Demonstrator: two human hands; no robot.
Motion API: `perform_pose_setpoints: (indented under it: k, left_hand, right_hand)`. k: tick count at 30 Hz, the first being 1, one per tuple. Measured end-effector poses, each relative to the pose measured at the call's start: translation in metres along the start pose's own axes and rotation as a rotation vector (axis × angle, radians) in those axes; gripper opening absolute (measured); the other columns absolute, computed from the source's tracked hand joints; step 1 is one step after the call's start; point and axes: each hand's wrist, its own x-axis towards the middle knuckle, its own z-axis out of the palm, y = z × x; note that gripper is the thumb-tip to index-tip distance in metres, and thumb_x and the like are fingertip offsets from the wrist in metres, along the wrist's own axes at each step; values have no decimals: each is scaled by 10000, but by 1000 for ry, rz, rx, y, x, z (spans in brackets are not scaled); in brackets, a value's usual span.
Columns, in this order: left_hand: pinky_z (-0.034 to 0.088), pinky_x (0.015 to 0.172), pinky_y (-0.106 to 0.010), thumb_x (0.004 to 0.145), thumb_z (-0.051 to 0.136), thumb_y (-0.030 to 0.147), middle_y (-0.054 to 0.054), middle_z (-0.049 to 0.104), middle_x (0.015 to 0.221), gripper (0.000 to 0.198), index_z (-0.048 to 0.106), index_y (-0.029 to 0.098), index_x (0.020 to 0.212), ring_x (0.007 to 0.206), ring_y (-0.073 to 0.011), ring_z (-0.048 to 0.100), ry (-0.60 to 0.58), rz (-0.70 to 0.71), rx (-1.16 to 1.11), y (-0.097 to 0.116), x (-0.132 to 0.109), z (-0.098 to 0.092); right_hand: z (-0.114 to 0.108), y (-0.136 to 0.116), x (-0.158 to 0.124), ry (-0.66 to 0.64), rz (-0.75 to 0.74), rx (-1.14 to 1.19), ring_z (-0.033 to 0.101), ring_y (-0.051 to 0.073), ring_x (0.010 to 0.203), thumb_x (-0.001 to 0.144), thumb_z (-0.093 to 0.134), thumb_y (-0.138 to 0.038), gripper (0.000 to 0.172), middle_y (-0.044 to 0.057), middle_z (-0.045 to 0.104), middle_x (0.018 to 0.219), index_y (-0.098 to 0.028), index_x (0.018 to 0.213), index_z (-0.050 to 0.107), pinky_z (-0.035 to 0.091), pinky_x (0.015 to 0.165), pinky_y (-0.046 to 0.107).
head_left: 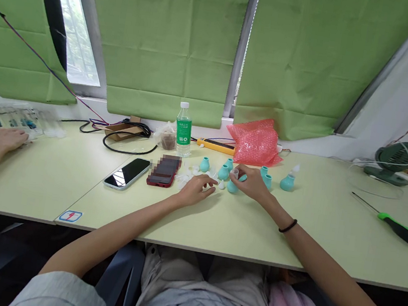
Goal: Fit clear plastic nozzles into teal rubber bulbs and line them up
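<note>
My right hand (253, 184) pinches a small translucent white cap (235, 172) at the mouth of a teal squeeze bulb (232, 187); whether the two touch I cannot tell. With fingers apart and loosely bent, my left hand (197, 190) rests low over the table, beside a small white nozzle (221, 185). Several clear plastic pieces (184, 177) lie just behind it. More teal bulbs (223, 172) stand around my right hand. Farther right, one teal bulb (287, 183) carries a pointed translucent tip (295, 170).
Two phones, one pale-edged (127, 173) and one red (163, 170), lie left of my hands. Behind stand a water bottle (184, 131), a yellow tool (215, 146) and a pink bubble-wrap bag (254, 142). A screwdriver (391, 222) and fan (396, 162) are right. Another person's hand (6, 139) works far left.
</note>
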Motion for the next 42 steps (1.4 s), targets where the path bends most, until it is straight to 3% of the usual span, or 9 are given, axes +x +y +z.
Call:
perform_pose_setpoints:
  k: [6, 10, 15, 19, 23, 27, 31, 35, 42]
  left_hand:
    - [400, 594, -208, 747, 427, 261, -53, 559, 815, 254, 575, 152, 922, 630, -93, 483, -31, 38, 33, 3, -2, 1]
    - [402, 591, -213, 752, 425, 287, -53, 559, 815, 264, 576, 154, 923, 625, -94, 482, -38, 12, 0, 5, -2, 0]
    - [418, 591, -215, 702, 488, 397, -54, 547, 891, 433, 470, 185, 1079, 695, -112, 501, 24, -74, -143, 12, -2, -4]
    - [436, 590, -222, 657, 547, 379, -47, 557, 859, 545, 393, 189, 1144, 700, -118, 515, 6, -132, -346, 18, -3, -3]
    - [449, 507, -204, 669, 527, 278, -30, 544, 746, 481, 414, 144, 1118, 574, -85, 503, -6, -211, -552, 13, -1, 0]
    - [436, 438, -177, 634, 513, 202, -8, 496, 719, 320, 516, 122, 944, 483, -45, 453, 72, -269, -590, 4, 3, -4]
    - [416, 388, -171, 620, 547, 249, 21, 436, 584, 256, 511, 108, 830, 449, -47, 430, -46, -313, -727, 4, 2, -8]
    - [405, 379, -186, 630, 565, 361, 24, 431, 523, 299, 484, 102, 755, 414, -47, 421, -138, -334, -807, 10, 0, -8]
    - [295, 323, -162, 580, 601, 406, 45, 401, 438, 323, 515, 103, 654, 339, -31, 354, -167, -284, -598, 4, -1, -15]
  right_hand:
    - [9, 1, -4, -132, -15, -105, 536, 182, 614, 779, 345, -291, 197, 63, 571, 704, -163, 908, 422, 371, 548, 264]
    - [13, 5, -4, -98, -1, -56, 532, 189, 607, 775, 361, -307, 168, 62, 559, 694, -174, 862, 414, 374, 539, 275]
    - [12, -16, -5, 41, 143, 418, 531, 144, 570, 714, 460, -400, 230, 5, 538, 635, -209, 776, 348, 417, 479, 241]
    - [14, -36, -8, -54, 252, 885, 545, 122, 578, 662, 499, -465, 325, -25, 548, 663, -226, 755, 300, 476, 471, 257]
    - [16, -37, -7, -75, 344, 1045, 547, 117, 631, 633, 545, -446, 317, -31, 538, 663, -204, 701, 352, 504, 501, 275]
    - [17, -30, -5, -59, 354, 1029, 515, 99, 609, 606, 590, -400, 264, -14, 519, 671, -173, 661, 468, 482, 480, 231]
    - [16, -26, -4, -156, 362, 1035, 470, 68, 496, 617, 581, -405, 272, -11, 521, 641, -169, 748, 546, 413, 401, 198]
    - [11, -24, -5, -294, 310, 1017, 502, 86, 493, 614, 596, -378, 313, -7, 541, 595, -159, 835, 567, 437, 444, 233]
    - [7, -19, -9, -337, 148, 748, 558, 140, 539, 555, 641, -352, 383, 39, 604, 622, -124, 863, 625, 483, 508, 285]
